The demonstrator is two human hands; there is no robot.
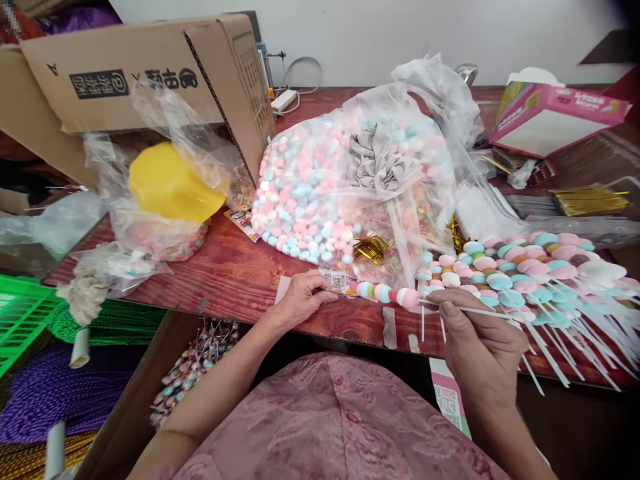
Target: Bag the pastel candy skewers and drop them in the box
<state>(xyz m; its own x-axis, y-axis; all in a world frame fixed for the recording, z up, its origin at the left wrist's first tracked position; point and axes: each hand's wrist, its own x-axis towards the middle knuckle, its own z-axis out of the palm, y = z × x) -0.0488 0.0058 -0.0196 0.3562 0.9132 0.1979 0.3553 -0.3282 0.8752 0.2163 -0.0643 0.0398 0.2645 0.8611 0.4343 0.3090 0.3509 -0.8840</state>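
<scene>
A skewer of pink, white, blue and green marshmallow sweets [383, 293] lies level between my hands, over the table's front edge. My left hand [300, 300] pinches its left end, at a clear wrapper with a printed label [336, 280]. My right hand [483, 340] is closed round the white stick [477, 310] at the other end. Beyond my right hand a pile of similar marshmallow skewers [530, 267] rests on the table, their white sticks pointing towards me and to the right. Behind the skewer stands a large clear bag of pink and blue marshmallows [305, 193].
A cardboard box [150, 73] stands back left, with a yellow bowl-shaped thing [173, 183] before it. Grey ribbon [375, 160] and gold ties [371, 249] lie on the bag. A pink carton [560, 110] sits back right. Below left is a box of wrapped sweets [195, 367].
</scene>
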